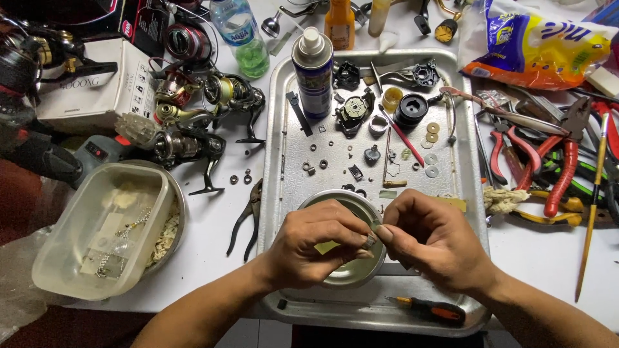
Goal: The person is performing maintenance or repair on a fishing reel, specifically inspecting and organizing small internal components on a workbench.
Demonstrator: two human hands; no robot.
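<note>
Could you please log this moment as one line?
left hand + right hand: pinch small grey metal part | over round metal bowl | on steel tray

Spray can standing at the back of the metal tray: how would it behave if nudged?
The spray can stands upright, tall and narrow, so a high push would probably tip it. Once down, its round body would likely roll across the smooth metal tray, scattering the washers.
</note>
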